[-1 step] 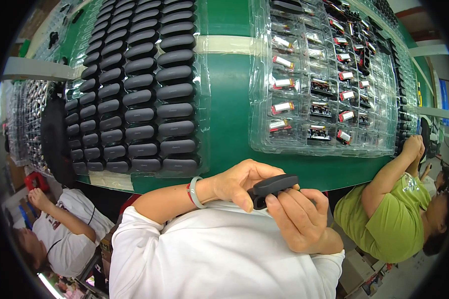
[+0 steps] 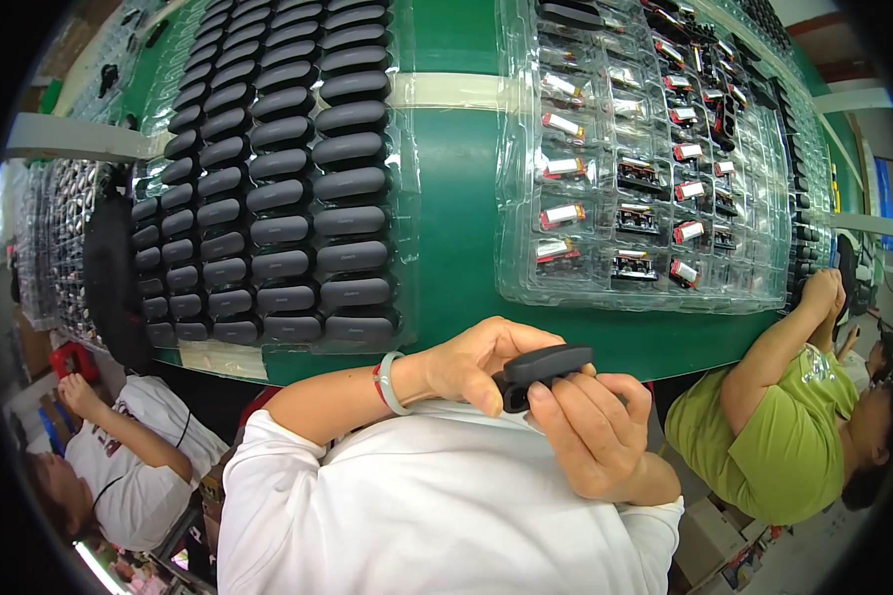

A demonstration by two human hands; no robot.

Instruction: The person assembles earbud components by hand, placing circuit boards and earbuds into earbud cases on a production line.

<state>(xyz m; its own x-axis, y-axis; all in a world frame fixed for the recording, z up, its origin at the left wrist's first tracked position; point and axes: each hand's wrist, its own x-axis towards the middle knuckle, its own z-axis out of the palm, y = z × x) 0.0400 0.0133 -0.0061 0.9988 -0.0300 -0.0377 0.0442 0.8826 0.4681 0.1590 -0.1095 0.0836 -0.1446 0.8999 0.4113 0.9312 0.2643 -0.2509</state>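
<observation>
A small dark grey oblong case [image 2: 549, 365] with rounded ends is held in front of my chest, just off the near edge of the table. It looks hinged open, with a dark hollow showing in its lower part at the left. My left hand [image 2: 471, 365] grips the case's left end, thumb in front and fingers behind. From the right, my right hand [image 2: 595, 426] pinches it with curled fingers. The fingers hide much of its underside. Beyond my left arm, a clear tray [image 2: 404, 198] carries rows of similar dark oblong cases [image 2: 352, 256].
Another clear tray [image 2: 526, 290] at the right holds red-and-white parts and black assemblies. Both trays rest on a green table [image 2: 451, 228] crossed by a pale strip [image 2: 446, 90]. Co-workers sit on either side, one in white [image 2: 154, 436], one in green [image 2: 764, 426].
</observation>
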